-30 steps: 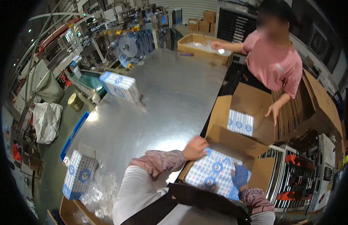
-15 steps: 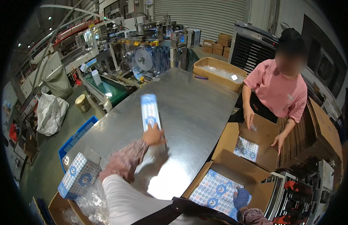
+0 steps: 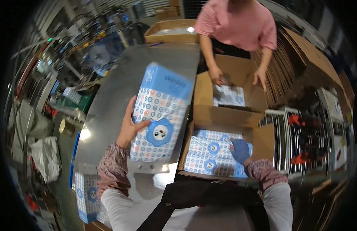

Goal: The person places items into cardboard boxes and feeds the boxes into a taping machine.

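Observation:
My left hand is closed on a large blue-and-white patterned pack with a cartoon face, holding it tilted above the metal table. Its thumb lies across the front, and the other fingers are at the left side, partly hidden. My right hand, in a blue glove with bare fingertips, rests on similar packs inside an open carton. Its fingers look laid over the packs' right part, not wrapped round one. Another patterned pack stands at the lower left.
Across from me, a person in a pink shirt has both hands at a second open carton with packs in it. A long box of clear plastic sits at the table's far end. Flattened cartons and a roller conveyor are right.
My left hand has brought its pack nearer and turned its broad face toward me. My right hand stays at the packs in the carton. The view has swung right and down.

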A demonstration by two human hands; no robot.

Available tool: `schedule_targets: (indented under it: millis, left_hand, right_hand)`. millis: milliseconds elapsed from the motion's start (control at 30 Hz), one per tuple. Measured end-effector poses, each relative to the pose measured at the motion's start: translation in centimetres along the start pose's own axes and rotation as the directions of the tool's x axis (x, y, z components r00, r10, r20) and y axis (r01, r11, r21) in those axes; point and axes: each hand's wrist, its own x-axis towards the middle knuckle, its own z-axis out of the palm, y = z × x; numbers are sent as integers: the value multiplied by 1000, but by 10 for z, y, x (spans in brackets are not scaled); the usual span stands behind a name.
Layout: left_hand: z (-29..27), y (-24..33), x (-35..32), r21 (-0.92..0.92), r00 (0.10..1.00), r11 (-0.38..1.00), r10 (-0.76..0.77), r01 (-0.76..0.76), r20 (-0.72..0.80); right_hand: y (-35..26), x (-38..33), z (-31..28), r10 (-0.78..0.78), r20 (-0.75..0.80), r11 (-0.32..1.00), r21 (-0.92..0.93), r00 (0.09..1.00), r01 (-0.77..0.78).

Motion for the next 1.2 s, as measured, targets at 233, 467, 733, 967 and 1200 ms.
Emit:
schedule_targets:
  millis: [233,467,733,967,1200]
  left_hand:
    - [161,81,27,202,442,423,607,-883,661]
    - [298,-141,41,333,475,368,425,-868,771]
    - [236,-94,-25,473,646,488,286,-734,708]
    - [236,-148,-85,447,958,863,127,-235,257]
    - [357,-95,-109,744,959,625,26,-237,284]
  right_hand:
    - [-5,-15,0,-92,10,985,-145,996,93]
    - [-31,1,-46,-260,178,965,26,949,260]
    - [-14,-47,-179,680,-211,681,-173,702,-712]
    - [30,-83,-161,723,81,690,-16,686,-724]
    - [137,-167,-215,666,66,745,-15,743,-667]
